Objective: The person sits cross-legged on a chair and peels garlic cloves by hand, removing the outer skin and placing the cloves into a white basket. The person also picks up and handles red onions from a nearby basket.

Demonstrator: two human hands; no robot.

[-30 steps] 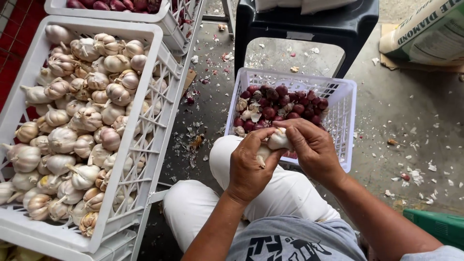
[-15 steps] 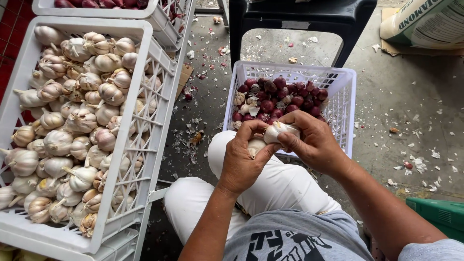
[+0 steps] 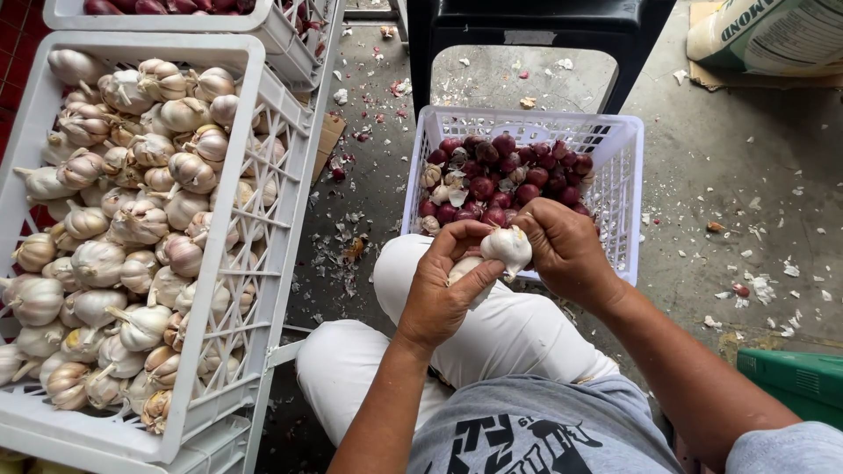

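you are holding a garlic bulb (image 3: 507, 247) between both hands above your knee, your left hand (image 3: 443, 285) cupping it from below and your right hand (image 3: 565, 250) pinching its top, both closed on it, just in front of the white basket (image 3: 622, 189) of red shallots (image 3: 500, 180), with the crate of garlic (image 3: 118, 228) sitting at your left.

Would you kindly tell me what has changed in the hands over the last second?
Little changed: both the left hand and right hand keep gripping the garlic bulb, shifting only slightly above the knee. The big crate of garlic and the small basket stayed put.
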